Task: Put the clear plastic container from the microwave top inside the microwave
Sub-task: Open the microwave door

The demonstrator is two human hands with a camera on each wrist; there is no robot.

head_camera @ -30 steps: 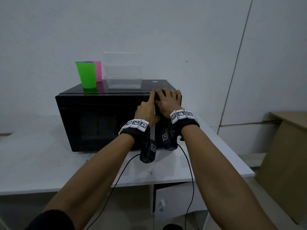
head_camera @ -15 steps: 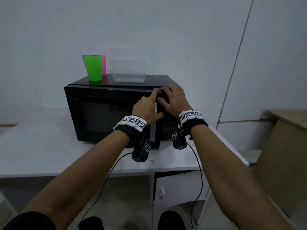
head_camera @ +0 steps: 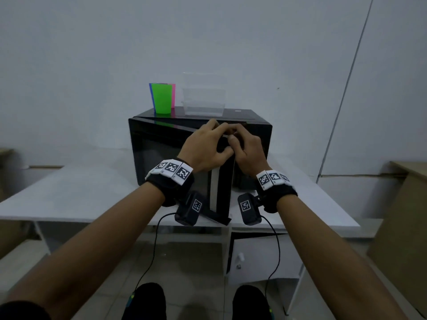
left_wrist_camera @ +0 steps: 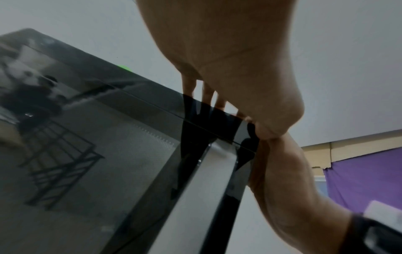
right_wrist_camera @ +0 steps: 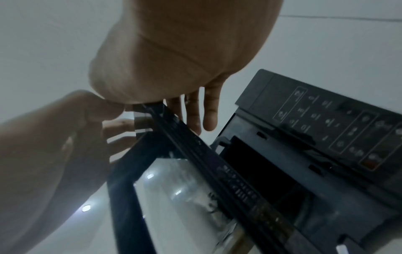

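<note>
The clear plastic container (head_camera: 203, 105) stands on top of the black microwave (head_camera: 254, 128), towards the back. The microwave door (head_camera: 175, 162) hangs partly open, swung out towards me on its left hinge. My left hand (head_camera: 208, 146) grips the door's free top corner, fingers curled over its upper edge (left_wrist_camera: 208, 96). My right hand (head_camera: 245, 146) holds the same edge from the right, fingers hooked behind the door (right_wrist_camera: 195, 111). In the right wrist view the dark cavity (right_wrist_camera: 261, 171) and the control panel (right_wrist_camera: 326, 123) show beside the door.
A green cup (head_camera: 162, 98) with a pink cup (head_camera: 172, 95) and a blue one behind it stands on the microwave's top left. The microwave sits on a white table (head_camera: 69, 192). A wooden cabinet (head_camera: 402, 227) stands at the right, and cables hang from my wrists.
The door has swung from shut to partly open, both hands pulling its right edge towards me. The camera has backed away and now looks lower.
</note>
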